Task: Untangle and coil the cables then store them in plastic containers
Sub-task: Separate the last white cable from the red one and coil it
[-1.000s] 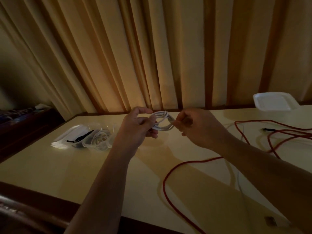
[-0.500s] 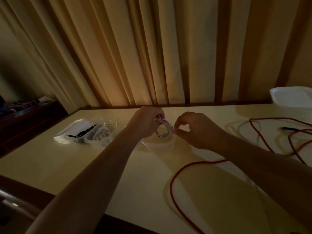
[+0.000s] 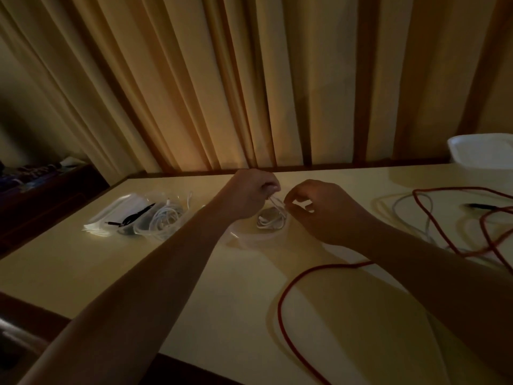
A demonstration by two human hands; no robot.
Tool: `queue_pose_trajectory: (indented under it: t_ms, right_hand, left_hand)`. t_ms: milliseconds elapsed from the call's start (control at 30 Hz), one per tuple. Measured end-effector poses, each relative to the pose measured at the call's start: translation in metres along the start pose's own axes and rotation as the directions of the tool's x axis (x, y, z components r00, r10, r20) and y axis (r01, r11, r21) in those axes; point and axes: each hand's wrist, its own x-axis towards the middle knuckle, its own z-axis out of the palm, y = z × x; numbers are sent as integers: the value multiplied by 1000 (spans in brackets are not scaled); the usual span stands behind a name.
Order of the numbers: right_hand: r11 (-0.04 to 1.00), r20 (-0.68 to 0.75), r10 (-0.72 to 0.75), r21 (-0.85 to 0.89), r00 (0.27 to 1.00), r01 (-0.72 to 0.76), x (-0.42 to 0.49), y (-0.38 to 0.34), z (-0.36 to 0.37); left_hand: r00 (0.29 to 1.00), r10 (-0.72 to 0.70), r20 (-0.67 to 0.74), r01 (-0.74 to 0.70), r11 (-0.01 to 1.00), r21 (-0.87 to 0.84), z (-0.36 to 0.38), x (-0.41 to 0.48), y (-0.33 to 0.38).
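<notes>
A small coil of white cable [image 3: 270, 220] lies inside a clear plastic container [image 3: 251, 237] near the middle of the table. My left hand [image 3: 248, 194] is above it, fingers curled, pinching a strand that rises from the coil. My right hand [image 3: 323, 209] hovers just right of the coil with curled fingertips at the same strand; whether it holds it is unclear. A long red cable [image 3: 283, 301] loops across the table to the right, beside a loose pale cable [image 3: 402, 207].
At the left stand clear containers with a white cable coil [image 3: 166, 215] and a black cable [image 3: 133, 218]. A white lidded container [image 3: 483, 151] sits at the far right by the curtain. A black plug [image 3: 480, 206] lies among the red loops. Dark table edge runs along the front.
Both hands lowered the white coil from mid-air into the clear container in the middle. The camera view shifted slightly left and down.
</notes>
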Motion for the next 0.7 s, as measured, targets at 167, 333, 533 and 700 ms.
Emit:
queue_pose_trajectory:
  t_ms: [167,333,533,700]
  right_hand:
    - [999,-2,36,-23,999,-36,2,-1,-13]
    - [992,37,78,-106,996,-74,-19,5,-54]
    - [960,5,153,-240,988,-148,-93,32,-131]
    - [901,98,331,-328,939,-283,-152,55,-156]
  left_hand:
    - [999,8,-52,-8,1000,6,-6,-2,1]
    - [952,166,-255,-125,978,170,-18,-14,20]
    - [904,350,-245,-360,933,5,4,-48,121]
    - [916,401,3,-398,910,-114,40,-49,190]
